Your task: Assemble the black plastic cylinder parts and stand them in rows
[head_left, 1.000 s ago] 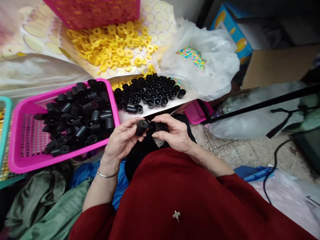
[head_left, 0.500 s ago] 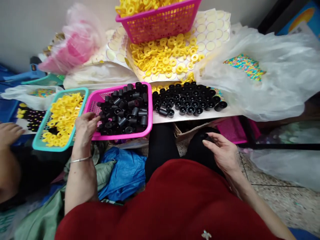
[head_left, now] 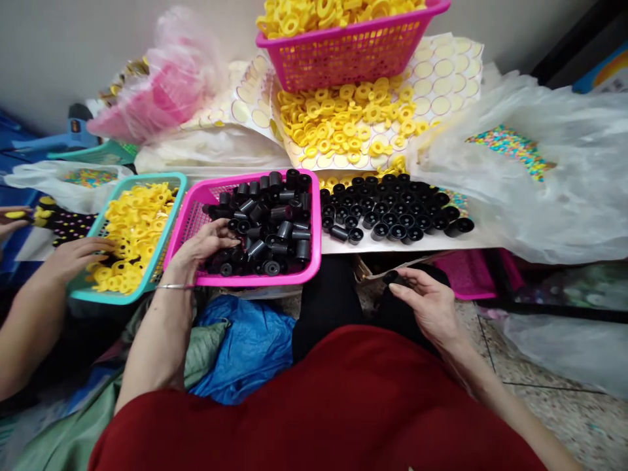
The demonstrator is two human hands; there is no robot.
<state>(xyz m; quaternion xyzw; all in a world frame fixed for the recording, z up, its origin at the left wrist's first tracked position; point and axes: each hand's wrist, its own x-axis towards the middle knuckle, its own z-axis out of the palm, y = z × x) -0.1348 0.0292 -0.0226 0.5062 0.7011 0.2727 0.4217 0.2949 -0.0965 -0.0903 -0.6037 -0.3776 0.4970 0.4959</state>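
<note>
My left hand [head_left: 209, 243] reaches over the near left side of the pink basket [head_left: 318, 222], its thumb and fingers around a black plastic cylinder [head_left: 240, 226] among many like it. The fingertips are partly hidden by the pieces. Above my lap, my right hand [head_left: 432, 297] pinches a small black plastic piece [head_left: 391, 277] between thumb and fingers; its exact shape does not show against the dark trousers. Right of the basket, several rows of black hollow cylinders [head_left: 396, 231] stand on the white tabletop [head_left: 383, 246], with a few lying on their sides.
A co-worker's hand [head_left: 78, 261] is at the teal basket [head_left: 181, 196] of yellow rings. Behind, a tall pink basket [head_left: 343, 62] stands beside loose yellow rings [head_left: 338, 121] on sticker sheets. A clear plastic bag [head_left: 564, 131] with colourful bits covers the right side.
My left hand has moved from the pink basket's left edge in among the black cylinders. A co-worker's hand has come to the teal basket. My right hand still pinches its piece.
</note>
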